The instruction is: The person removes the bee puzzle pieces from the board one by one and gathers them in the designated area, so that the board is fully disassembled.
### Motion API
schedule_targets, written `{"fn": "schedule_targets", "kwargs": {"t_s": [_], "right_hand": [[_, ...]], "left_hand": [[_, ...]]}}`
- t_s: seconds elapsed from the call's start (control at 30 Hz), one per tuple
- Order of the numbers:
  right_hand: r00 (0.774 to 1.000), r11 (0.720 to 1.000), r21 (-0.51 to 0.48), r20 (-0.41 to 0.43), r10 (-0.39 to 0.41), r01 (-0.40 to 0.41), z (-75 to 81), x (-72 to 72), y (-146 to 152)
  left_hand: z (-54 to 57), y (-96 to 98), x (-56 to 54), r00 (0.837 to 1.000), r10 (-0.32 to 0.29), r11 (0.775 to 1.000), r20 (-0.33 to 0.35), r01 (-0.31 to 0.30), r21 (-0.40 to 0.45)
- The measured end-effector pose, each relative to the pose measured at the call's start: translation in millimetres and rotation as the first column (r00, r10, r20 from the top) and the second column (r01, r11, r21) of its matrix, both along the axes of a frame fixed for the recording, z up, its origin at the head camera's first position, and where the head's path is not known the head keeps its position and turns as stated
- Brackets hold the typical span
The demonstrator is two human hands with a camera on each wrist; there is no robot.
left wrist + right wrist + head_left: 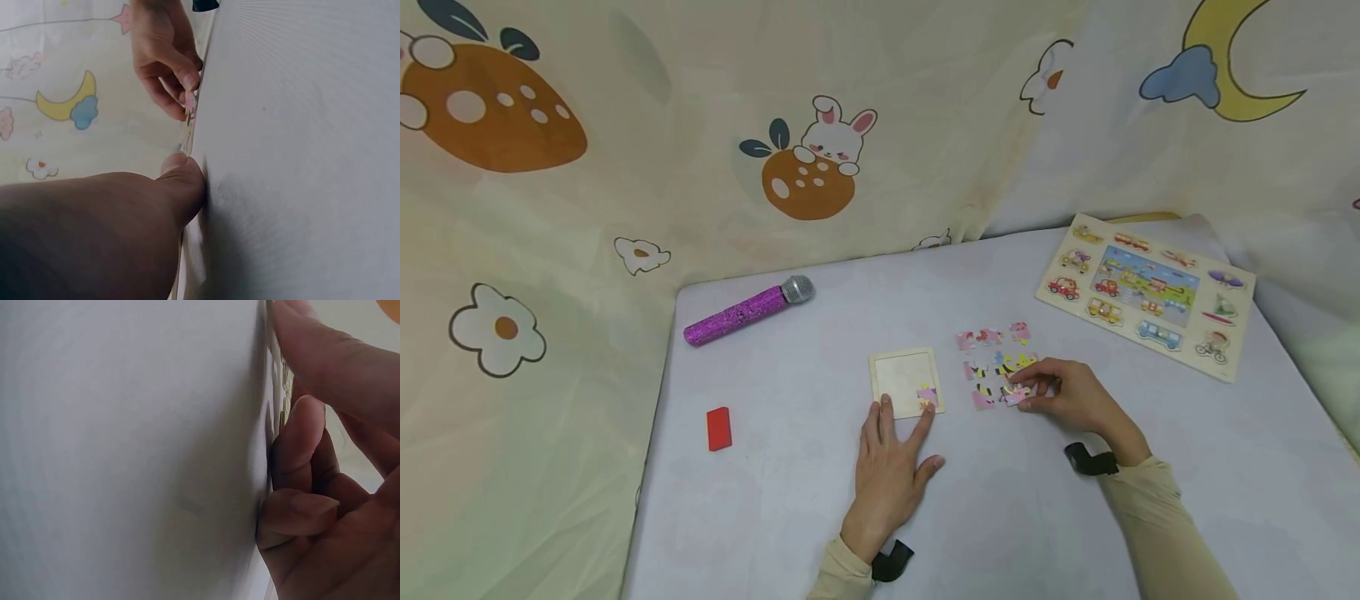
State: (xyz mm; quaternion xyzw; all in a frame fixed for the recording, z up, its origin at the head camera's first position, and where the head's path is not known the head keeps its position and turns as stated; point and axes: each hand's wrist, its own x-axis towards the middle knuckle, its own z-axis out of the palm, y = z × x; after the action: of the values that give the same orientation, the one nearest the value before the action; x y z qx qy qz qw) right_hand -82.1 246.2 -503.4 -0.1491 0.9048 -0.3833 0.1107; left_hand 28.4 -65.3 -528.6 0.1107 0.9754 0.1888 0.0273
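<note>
A square wooden puzzle tray (904, 367) lies on the table, with one pink-and-yellow jigsaw piece (927, 395) in its near right corner. My left hand (889, 467) rests spread at the tray's near edge, its fingertips touching the frame. Thumb and fingers of my right hand (1067, 396) pinch a pink jigsaw piece (1017, 394), which the left wrist view shows tilted up at the fingertips. Several loose jigsaw pieces (982, 397) lie in rough rows between the tray and that hand. In the right wrist view, the curled fingers (300, 440) hide most of the pieces.
At the back right lies a wooden vehicle puzzle board (1150, 292). A purple glitter microphone (748, 311) sits at the back left, and a red block (718, 428) is nearer on the left. Printed fabric (700, 167) hangs behind the white-covered table (790, 500).
</note>
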Motion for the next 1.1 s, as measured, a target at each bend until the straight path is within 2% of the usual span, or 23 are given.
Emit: {"fn": "schedule_targets", "kwargs": {"t_s": [0.5, 0.73, 0.97, 1.1], "right_hand": [[1.0, 0.999, 0.025, 0.015, 0.023, -0.023, 4.4, -1.4, -3.2], [1.0, 1.0, 0.014, -0.001, 0.004, -0.004, 9.7, -5.5, -9.6], [1.0, 0.999, -0.044, -0.013, 0.017, -0.017, 11.7, -8.9, -32.8], [0.998, 0.996, -0.063, -0.008, 0.057, -0.058, 10.6, -10.7, -54.2]], "left_hand": [[-0.2, -0.1, 0.8, 1.0, 0.0, 1.0, -0.022, -0.001, -0.021], [3.1, -0.6, 0.3, 1.0, 0.027, 0.999, -0.005, -0.027, -0.038], [4.5, -1.3, 0.1, 0.999, 0.042, 0.998, 0.007, -0.042, -0.045], [4.1, -2.1, -0.7, 0.999, 0.046, 0.998, 0.013, -0.045, -0.048]]}}
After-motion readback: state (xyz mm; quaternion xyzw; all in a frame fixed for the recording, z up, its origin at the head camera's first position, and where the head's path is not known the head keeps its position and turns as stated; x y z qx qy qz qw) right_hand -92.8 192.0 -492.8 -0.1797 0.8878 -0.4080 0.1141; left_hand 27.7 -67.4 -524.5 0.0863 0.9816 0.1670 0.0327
